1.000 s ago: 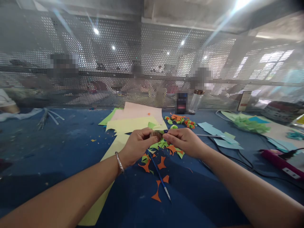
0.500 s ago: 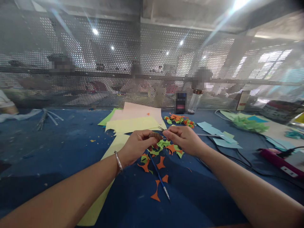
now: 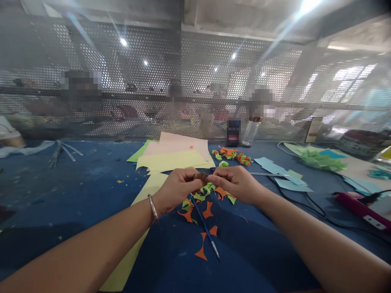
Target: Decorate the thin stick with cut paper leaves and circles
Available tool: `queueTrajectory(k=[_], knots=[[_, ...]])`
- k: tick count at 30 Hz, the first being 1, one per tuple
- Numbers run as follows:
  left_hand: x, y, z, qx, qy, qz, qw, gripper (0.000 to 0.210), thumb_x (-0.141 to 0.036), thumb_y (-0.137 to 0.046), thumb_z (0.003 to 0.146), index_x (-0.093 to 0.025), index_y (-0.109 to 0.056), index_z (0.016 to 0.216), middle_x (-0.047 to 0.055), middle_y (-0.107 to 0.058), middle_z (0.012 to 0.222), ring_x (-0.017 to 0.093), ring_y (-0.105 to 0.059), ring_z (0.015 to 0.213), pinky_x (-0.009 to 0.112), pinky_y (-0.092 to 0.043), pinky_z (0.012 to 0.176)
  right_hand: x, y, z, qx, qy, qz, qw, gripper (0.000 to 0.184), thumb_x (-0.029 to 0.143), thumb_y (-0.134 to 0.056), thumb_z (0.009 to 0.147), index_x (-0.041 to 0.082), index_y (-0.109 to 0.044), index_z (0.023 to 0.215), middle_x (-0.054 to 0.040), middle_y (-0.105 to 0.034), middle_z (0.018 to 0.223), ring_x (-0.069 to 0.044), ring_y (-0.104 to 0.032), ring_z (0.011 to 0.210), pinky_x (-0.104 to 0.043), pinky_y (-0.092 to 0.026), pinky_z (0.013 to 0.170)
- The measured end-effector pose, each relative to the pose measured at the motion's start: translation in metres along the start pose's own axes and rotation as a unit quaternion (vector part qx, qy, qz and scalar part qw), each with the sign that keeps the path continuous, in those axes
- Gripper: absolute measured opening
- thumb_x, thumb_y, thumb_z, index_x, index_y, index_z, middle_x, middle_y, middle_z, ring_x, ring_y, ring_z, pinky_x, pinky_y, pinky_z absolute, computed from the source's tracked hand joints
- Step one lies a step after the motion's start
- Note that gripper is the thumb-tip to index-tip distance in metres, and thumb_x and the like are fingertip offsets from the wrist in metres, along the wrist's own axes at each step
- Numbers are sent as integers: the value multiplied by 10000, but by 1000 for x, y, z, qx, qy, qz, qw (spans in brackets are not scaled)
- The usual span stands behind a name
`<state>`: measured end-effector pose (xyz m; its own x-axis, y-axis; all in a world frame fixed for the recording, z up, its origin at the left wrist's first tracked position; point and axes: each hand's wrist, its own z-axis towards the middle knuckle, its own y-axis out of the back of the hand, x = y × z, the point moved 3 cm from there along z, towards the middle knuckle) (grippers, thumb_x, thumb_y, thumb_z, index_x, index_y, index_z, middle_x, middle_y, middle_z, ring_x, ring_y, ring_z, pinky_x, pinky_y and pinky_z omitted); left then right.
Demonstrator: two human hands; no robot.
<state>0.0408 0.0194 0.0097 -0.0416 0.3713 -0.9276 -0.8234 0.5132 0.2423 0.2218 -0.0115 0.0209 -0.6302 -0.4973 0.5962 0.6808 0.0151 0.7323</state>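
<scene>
My left hand [image 3: 183, 185] is closed in a pinch over the scraps, a metal bracelet on its wrist. Its fingertips meet those of my right hand [image 3: 240, 183], which is also closed. Whatever lies between the fingers is too small or hidden to make out. A small dark blue tip [image 3: 213, 169] shows just above my right fingers. Beyond that hand lies a curled green paper piece [image 3: 224, 163]. Green paper scraps [image 3: 201, 195] and orange paper scraps [image 3: 207, 209] lie beneath both hands. A thin blue brush-like stick [image 3: 204, 221] points toward me among them.
Pink sheets [image 3: 183, 142] and yellow paper [image 3: 171, 160] lie ahead. Behind my right hand is a pile of orange and green curls [image 3: 233, 154]. Light blue paper [image 3: 270, 166], a cable and a purple power strip [image 3: 360, 209] are right. A glass bottle [image 3: 252, 132] stands before the perforated screen [image 3: 195, 61].
The thin pointed metal tips above my right fingers are out of sight now. My right hand has turned and lowered slightly, its fingers closer to my left. The curled green piece shows behind it.
</scene>
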Motion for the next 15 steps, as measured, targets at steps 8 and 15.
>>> queueTrajectory(k=[8, 15], knots=[[-2, -1, -1, 7, 11, -17, 1000, 230, -201, -637, 791, -156, -573, 574, -27, -488, 649, 89, -462, 603, 246, -372, 596, 3, 0, 1, -13, 13, -17, 1000, 489, 533, -449, 977, 183, -477, 636, 34, -395, 617, -98, -353, 575, -259, -263, 535], [4, -7, -2, 54, 29, -7, 998, 138, -277, -690, 792, -157, -656, 852, 3, -605, 757, 110, -519, 663, 264, -424, 642, -18, 19, 2, -276, -84, 180, 940, 480, 636, -461, 933, 208, -520, 723, 68, -328, 490, -94, -289, 425, -252, -224, 418]])
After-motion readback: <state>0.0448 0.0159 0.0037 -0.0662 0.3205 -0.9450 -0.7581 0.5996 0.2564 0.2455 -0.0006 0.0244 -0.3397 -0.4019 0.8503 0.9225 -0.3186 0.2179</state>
